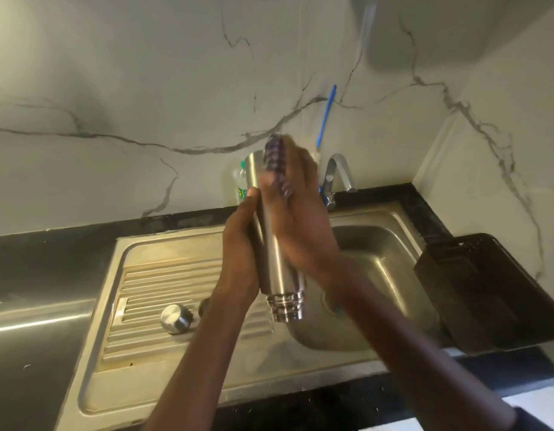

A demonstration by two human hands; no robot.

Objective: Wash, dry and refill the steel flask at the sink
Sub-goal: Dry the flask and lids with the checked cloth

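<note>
Left hand [241, 244] grips the flask [277, 253], held upside down over the sink [394, 275]; right hand [296, 213] presses a scrubber [275, 160] against its base. Best keep it mouth-down, rubbing full length. Cap [176, 318] sits on the drainboard.

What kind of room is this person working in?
Most likely a home kitchen: a steel sink with a ribbed draining board, a tap against a marble-patterned wall, and a dark countertop.
</note>
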